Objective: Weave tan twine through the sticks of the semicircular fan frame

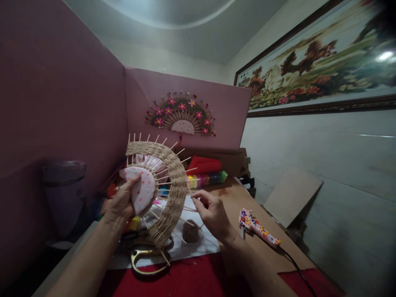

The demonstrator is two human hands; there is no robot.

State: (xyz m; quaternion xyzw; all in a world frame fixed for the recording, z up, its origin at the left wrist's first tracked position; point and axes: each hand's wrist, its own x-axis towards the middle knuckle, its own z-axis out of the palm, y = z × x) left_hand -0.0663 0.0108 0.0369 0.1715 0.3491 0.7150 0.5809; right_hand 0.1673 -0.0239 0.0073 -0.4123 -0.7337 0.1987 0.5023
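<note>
A woven fan of twine (177,181) on thin wooden sticks is held up and tilted above the table. Its half-round base (144,192), covered in white cloth with pink dots, sits in the grip of my left hand (123,200), thumb on the front. My right hand (213,212) is at the fan's right edge, its thumb and index finger pinched by a stick tip; whatever lies between them is too small to make out. Below the fan are gold-handled scissors (150,271) and a brown ball of twine (191,232).
A flower-patterned glue gun (260,232) with a black cord lies on the brown tabletop (230,202) at right. Red cloth (185,280) covers the front edge. Behind stand colourful rolls (207,180) and a pink board (222,119) bearing a finished flowered fan (182,108).
</note>
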